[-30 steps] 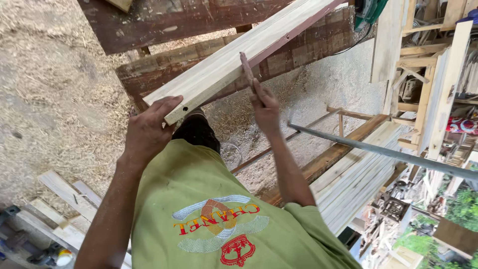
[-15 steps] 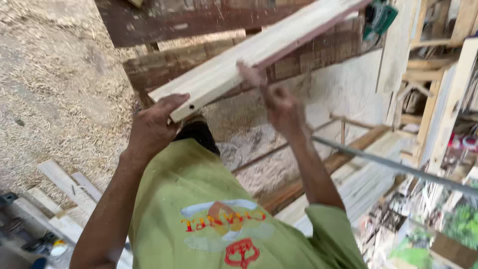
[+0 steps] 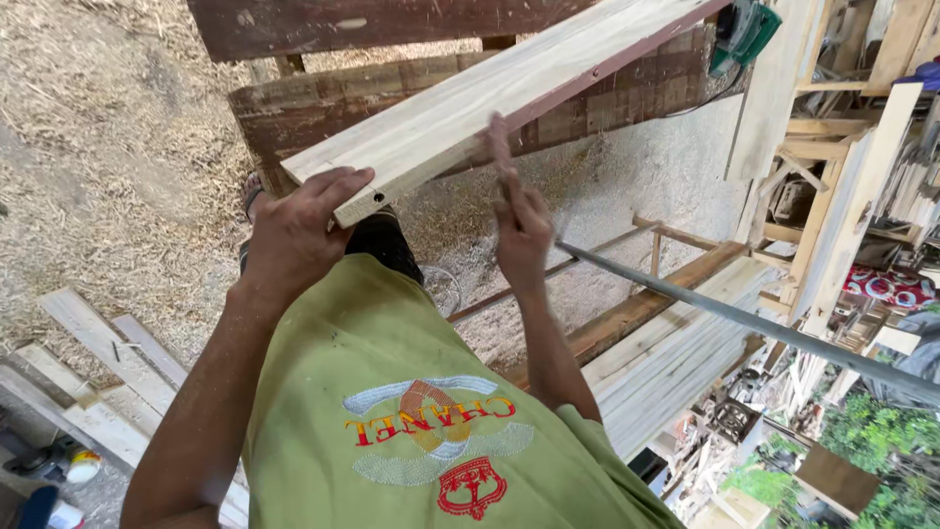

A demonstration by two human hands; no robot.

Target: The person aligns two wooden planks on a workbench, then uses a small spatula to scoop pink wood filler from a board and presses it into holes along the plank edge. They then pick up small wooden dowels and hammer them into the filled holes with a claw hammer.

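A long pale wooden plank (image 3: 509, 88) with a reddish far edge slants up to the right. My left hand (image 3: 294, 230) grips its near end, fingers curled over the top face. My right hand (image 3: 524, 230) is just below the plank's lower edge, closed on a thin reddish-brown strip (image 3: 499, 147) that points up against that edge. The strip is blurred, so I cannot tell what kind of thing it is. My green shirt fills the lower middle of the view.
Dark weathered beams (image 3: 392, 24) lie under and behind the plank. A grey metal pipe (image 3: 744, 318) crosses at the right above stacked pale planks (image 3: 676, 353). A green power tool (image 3: 749, 29) sits top right. Loose boards (image 3: 98, 343) lie on sawdust at the left.
My right hand with the strip has shifted a little along the plank's lower edge and is now blurred. My left hand keeps the same grip on the plank's end.
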